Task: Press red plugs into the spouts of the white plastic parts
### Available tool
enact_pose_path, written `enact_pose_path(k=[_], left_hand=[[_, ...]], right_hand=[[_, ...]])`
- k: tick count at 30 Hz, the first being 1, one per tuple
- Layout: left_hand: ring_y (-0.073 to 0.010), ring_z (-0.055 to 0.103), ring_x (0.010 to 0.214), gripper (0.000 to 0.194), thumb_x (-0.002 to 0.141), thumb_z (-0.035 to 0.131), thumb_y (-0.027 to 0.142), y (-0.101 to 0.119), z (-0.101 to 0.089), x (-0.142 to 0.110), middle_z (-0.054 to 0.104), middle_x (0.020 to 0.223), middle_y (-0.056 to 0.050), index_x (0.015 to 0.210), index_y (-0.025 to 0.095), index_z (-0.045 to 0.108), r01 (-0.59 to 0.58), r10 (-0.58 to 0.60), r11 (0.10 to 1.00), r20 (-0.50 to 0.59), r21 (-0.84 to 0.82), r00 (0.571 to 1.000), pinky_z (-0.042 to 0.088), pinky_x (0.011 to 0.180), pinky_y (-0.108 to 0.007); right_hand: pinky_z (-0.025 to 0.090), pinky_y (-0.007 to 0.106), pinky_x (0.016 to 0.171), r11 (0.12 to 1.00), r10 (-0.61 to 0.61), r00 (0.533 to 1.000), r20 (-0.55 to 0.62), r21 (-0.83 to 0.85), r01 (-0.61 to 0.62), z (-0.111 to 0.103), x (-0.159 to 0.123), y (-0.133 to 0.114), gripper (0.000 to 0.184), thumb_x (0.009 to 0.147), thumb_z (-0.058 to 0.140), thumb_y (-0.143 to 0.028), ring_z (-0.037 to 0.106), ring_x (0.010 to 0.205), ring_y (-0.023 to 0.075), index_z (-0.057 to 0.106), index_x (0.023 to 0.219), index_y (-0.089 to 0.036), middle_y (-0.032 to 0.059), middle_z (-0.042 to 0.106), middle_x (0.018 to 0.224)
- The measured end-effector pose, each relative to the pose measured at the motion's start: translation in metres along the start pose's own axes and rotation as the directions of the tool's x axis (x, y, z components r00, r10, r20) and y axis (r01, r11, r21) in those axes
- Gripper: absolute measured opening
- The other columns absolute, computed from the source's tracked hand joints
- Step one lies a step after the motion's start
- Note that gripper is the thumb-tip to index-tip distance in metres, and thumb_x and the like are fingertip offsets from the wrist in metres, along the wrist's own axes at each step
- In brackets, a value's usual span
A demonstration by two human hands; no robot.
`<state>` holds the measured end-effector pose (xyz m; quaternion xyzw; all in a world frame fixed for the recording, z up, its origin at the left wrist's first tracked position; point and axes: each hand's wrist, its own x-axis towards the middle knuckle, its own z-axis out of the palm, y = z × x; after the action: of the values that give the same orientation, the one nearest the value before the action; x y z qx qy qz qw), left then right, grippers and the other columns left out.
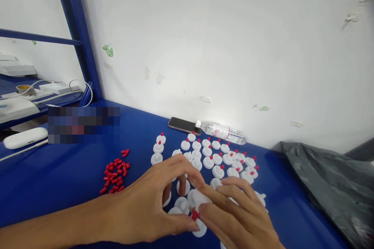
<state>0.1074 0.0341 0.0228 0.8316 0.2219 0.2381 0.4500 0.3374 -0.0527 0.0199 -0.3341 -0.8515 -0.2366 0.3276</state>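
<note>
My left hand (152,206) and my right hand (236,218) meet low in the middle of the blue table (58,179). Between their fingertips sits a white plastic cap (198,198) with a small red plug (194,214) at its lower edge. The left thumb and fingers pinch around the cap, and the right fingers close on it from the other side. Several white caps (217,159) topped with red plugs stand in rows just beyond my hands. Some plain white caps (181,204) lie under my left fingers.
A pile of loose red plugs (115,175) lies to the left. A phone (184,125) and a clear water bottle (223,132) rest against the white wall. A grey plastic bag (330,183) covers the right side. A blue shelf frame (77,35) with white devices stands at left.
</note>
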Motion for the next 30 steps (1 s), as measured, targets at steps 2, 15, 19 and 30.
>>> enact_pose_path(k=[2, 15, 19, 30], left_hand=[[-0.0122, 0.062, 0.076, 0.067, 0.073, 0.091, 0.037, 0.002, -0.001, -0.004, 0.064, 0.128, -0.003, 0.135, 0.036, 0.063, 0.060, -0.059, 0.998, 0.035, -0.020, 0.998, 0.057, 0.061, -0.023], [-0.0123, 0.065, 0.065, 0.027, 0.071, 0.077, 0.021, 0.006, 0.000, 0.006, 0.071, 0.075, 0.002, 0.098, 0.015, 0.080, 0.165, -0.079, 0.936, 0.271, -0.311, 0.959, 0.055, 0.062, -0.021], [-0.0114, 0.064, 0.067, 0.031, 0.068, 0.076, 0.014, 0.001, -0.006, 0.008, 0.074, 0.081, 0.002, 0.099, 0.017, 0.078, 0.143, -0.082, 0.930, 0.188, -0.338, 0.979, 0.055, 0.062, -0.021], [-0.0211, 0.075, 0.084, 0.057, 0.092, 0.068, 0.053, -0.043, -0.080, 0.035, 0.071, 0.125, -0.009, 0.138, 0.022, 0.057, 0.280, -0.075, 0.913, -0.553, 0.297, 0.830, 0.062, 0.076, -0.033]], right_hand=[[0.055, 0.029, 0.085, 1.000, 0.004, 1.000, -0.001, 0.001, -0.004, 0.000, 0.003, -0.003, 0.016, 0.109, 0.056, -0.018, 0.070, 0.072, 0.0108, 0.069, 0.102, -0.023, 0.0010, 0.084, 0.110], [0.053, 0.029, 0.068, 0.999, 0.039, 0.981, -0.192, -0.011, -0.042, 0.025, 0.006, -0.020, 0.025, 0.101, 0.059, -0.009, 0.063, 0.063, 0.0104, 0.071, 0.088, -0.027, -0.0068, 0.084, 0.107], [0.055, 0.029, 0.087, 1.000, -0.002, 1.000, -0.030, -0.003, 0.002, 0.014, 0.006, -0.014, 0.019, 0.106, 0.056, -0.012, 0.073, 0.086, 0.0118, 0.068, 0.113, -0.024, 0.0046, 0.082, 0.118], [0.049, 0.039, 0.100, 0.970, 0.241, 0.970, 0.027, -0.022, -0.241, 0.010, -0.010, 0.009, 0.026, 0.101, 0.058, -0.010, 0.072, 0.107, 0.0205, 0.067, 0.124, -0.020, 0.0087, 0.075, 0.127]])
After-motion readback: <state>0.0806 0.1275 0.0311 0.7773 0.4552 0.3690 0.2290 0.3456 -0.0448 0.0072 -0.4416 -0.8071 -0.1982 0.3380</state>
